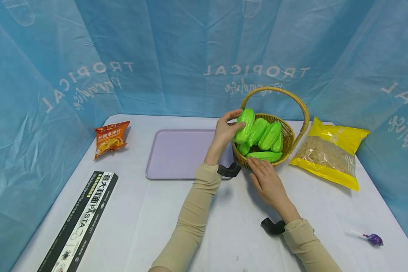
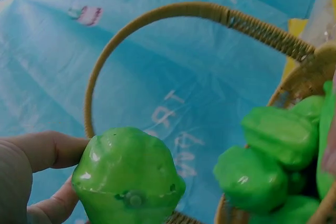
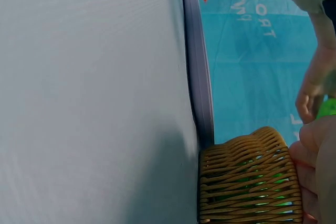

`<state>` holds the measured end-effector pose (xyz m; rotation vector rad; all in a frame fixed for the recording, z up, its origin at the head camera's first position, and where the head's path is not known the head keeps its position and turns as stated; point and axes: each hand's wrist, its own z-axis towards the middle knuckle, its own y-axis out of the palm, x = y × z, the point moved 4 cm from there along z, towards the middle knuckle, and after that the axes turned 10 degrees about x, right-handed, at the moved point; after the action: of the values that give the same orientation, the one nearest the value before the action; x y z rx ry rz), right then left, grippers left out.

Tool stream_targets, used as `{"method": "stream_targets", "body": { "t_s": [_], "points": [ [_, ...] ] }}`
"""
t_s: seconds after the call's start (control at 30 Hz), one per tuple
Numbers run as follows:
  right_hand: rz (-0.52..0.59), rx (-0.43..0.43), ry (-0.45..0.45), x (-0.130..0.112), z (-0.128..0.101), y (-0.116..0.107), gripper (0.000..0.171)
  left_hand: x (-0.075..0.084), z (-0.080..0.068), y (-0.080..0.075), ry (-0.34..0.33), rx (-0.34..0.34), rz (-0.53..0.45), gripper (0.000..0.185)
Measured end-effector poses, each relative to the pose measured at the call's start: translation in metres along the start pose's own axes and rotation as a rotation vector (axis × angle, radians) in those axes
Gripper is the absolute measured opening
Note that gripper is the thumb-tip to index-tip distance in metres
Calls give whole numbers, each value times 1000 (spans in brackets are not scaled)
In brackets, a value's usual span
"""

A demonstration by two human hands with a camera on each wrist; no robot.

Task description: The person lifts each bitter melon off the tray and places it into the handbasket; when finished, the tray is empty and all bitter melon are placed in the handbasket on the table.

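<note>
My left hand (image 1: 223, 132) holds a bright green, lumpy gourd (image 1: 245, 125) between thumb and fingers, at the left rim of a wicker basket (image 1: 288, 130). In the left wrist view the same gourd (image 2: 128, 174) appears end-on, with the thumb and a finger against its side. Several similar green gourds (image 1: 270, 136) lie inside the basket. At the basket's near rim rests my right hand (image 1: 266, 183), its fingers extended. The right wrist view shows that hand's fingers (image 3: 310, 182) against the woven wall (image 3: 252, 187); the gourds are mostly hidden there.
Left of the basket lies a purple tray (image 1: 183, 155), partly behind my left arm. A yellow bag (image 1: 329, 155) is at the right, a lollipop (image 1: 374, 239) at the front right. An orange snack packet (image 1: 111, 139) and a long pasta box (image 1: 79, 223) occupy the left side.
</note>
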<state>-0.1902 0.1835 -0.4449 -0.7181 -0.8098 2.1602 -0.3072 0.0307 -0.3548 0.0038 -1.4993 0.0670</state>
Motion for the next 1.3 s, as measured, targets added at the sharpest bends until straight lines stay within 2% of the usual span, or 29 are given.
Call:
{"method": "stream_targets", "body": {
  "t_s": [0.2,0.33,0.6,0.7,0.97,1.17,1.3],
  "points": [
    [-7,0,-1,0,0,-1,46,-1,0,24,108,-110,21,45],
    [-4,-5,-1,0,0,-1,47,-4,2,38,151,-185,44,47],
    [0,-7,-4,2,1,0,47,-6,-2,59,267,-292,183,48],
    [3,-5,-12,2,1,0,47,-10,-4,62,267,-307,249,50],
    [1,0,-20,1,2,-1,46,-19,-7,66,207,-324,370,52],
    [-14,-5,-22,1,2,-2,46,-22,-11,68,253,-333,525,53],
    [-17,-3,-22,-1,2,-2,46,-23,-13,68,280,-317,581,54]
  ]
}}
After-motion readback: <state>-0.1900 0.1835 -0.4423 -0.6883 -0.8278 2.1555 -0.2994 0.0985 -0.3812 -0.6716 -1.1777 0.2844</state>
